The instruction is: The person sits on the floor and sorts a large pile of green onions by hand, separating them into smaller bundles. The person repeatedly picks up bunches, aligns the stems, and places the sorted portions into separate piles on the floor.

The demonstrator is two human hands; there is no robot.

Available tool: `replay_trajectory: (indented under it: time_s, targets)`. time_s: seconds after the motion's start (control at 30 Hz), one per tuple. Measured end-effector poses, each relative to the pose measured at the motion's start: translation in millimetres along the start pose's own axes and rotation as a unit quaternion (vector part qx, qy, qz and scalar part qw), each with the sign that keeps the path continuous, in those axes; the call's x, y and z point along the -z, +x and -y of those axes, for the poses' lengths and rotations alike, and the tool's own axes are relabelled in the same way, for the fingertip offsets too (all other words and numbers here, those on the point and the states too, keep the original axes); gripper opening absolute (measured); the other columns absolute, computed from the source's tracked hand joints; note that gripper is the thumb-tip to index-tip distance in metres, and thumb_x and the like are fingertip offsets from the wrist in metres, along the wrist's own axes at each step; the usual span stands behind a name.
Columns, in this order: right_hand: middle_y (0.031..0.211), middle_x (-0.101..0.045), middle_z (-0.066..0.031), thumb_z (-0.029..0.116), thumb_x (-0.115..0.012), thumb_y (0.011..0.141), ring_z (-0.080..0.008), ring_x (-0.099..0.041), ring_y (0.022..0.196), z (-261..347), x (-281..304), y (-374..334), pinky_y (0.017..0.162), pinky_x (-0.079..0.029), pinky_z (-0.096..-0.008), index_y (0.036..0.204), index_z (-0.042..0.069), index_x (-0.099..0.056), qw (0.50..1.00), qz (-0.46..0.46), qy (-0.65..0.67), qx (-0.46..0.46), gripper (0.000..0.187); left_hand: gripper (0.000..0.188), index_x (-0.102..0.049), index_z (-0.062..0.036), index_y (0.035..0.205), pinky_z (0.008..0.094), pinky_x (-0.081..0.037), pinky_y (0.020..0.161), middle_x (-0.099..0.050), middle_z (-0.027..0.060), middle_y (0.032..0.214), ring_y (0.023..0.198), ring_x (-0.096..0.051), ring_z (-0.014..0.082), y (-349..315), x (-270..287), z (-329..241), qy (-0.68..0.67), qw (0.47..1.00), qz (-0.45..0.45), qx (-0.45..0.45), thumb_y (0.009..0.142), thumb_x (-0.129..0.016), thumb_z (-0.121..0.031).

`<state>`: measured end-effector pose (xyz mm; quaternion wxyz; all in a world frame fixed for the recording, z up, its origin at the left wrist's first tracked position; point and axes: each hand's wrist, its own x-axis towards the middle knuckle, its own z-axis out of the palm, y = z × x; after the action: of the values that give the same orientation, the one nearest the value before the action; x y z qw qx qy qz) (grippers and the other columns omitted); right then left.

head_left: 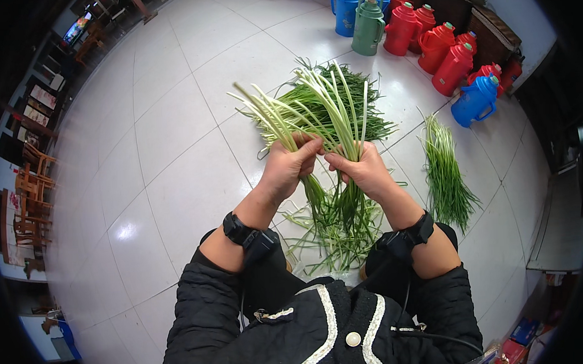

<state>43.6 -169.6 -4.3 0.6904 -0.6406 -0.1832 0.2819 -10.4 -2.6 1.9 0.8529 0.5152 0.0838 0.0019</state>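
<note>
Both my hands are raised over the floor, close together, each closed round a bunch of garlic chives. My left hand (289, 165) grips the left bunch (270, 118), its pale stem ends fanning up to the left. In my right hand (366, 173) is a second bunch (344, 119), white stems up and green leaves hanging down. The thumbs and fingertips nearly meet between the bunches; whether they pinch a single stalk cannot be made out. Beyond the hands lies a large pile of chives (366, 105). Loose leaves and scraps (345, 251) litter the floor between my knees.
A smaller chive bundle (445, 176) lies on the tiled floor (177, 205) to the right. At the far right stand several thermos flasks, among them a green one (368, 26), a red one (402, 29) and a blue one (476, 102). Wooden chairs (32, 194) line the left side.
</note>
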Motion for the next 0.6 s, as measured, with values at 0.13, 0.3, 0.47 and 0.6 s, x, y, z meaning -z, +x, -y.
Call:
replay_trajectory:
  time_s: [0.13, 0.3, 0.47, 0.6]
  targets:
    - [0.064, -0.059, -0.0031, 0.015, -0.067, 0.08, -0.0048, -0.047, 0.045, 2, 5, 0, 0.042, -0.037, -0.0188, 0.074, 0.002, -0.06, 1.0, -0.007, -0.027, 0.005, 0.017, 0.01, -0.056, -0.0019, 0.086, 0.0183, -0.025, 0.041, -0.057, 0.0042, 0.071, 0.046, -0.033, 0.0027, 14, 25, -13, -0.071, 0.99, -0.105, -0.068, 0.083, -0.063, -0.009]
    - [0.065, -0.059, -0.0031, 0.016, -0.067, 0.081, -0.0052, -0.047, 0.045, 1, 17, 0, 0.042, -0.037, -0.0191, 0.076, 0.002, -0.06, 0.999, -0.031, -0.023, 0.011, 0.017, 0.009, -0.055, -0.0014, 0.085, 0.0181, -0.026, 0.043, -0.054, 0.0038, 0.074, 0.049, -0.032, 0.003, 29, 70, -23, -0.143, 0.976, -0.131, -0.094, 0.086, -0.059, -0.009]
    - [0.067, -0.058, -0.0022, 0.019, -0.064, 0.084, -0.0056, -0.047, 0.048, 3, 31, 0, 0.043, -0.038, -0.0195, 0.078, 0.003, -0.059, 0.996, -0.087, 0.022, -0.005, 0.018, 0.028, -0.055, 0.0017, 0.099, 0.0188, -0.032, 0.047, -0.055, 0.0069, 0.083, 0.057, -0.037, 0.0059, 32, 85, -33, -0.193, 0.969, -0.11, -0.108, 0.094, -0.048, -0.024]
    - [0.067, -0.059, -0.0043, 0.022, -0.057, 0.089, -0.009, -0.049, 0.05, 5, 28, 2, 0.049, -0.041, -0.0227, 0.077, 0.001, -0.057, 0.997, -0.055, 0.003, 0.061, 0.023, 0.049, -0.045, 0.0063, 0.122, 0.0224, -0.044, 0.064, -0.051, 0.014, 0.107, 0.072, -0.044, 0.0118, 28, 61, -22, -0.209, 0.977, 0.035, -0.012, 0.096, -0.04, -0.035]
